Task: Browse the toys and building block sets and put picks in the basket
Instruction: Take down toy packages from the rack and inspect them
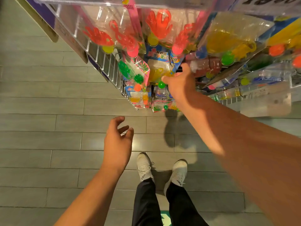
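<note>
Right hand [178,80] touches one blue-carded toy pack [160,62]; left hand [118,141] idle.

Grey plank floor [40,121] fills the 9 o'clock side. 2 white sneakers [144,166] and dark trousers [146,203] sit at 6 o'clock, a green floor mark [165,220] between the legs.

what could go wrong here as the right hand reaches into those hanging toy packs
The right hand reaches among tightly packed hanging packs; tugging the blue-carded pack could drag neighbours such as the green toy pack off the wire rack. No basket is in view, and the left hand hangs free, so a pick might get dropped.
</note>
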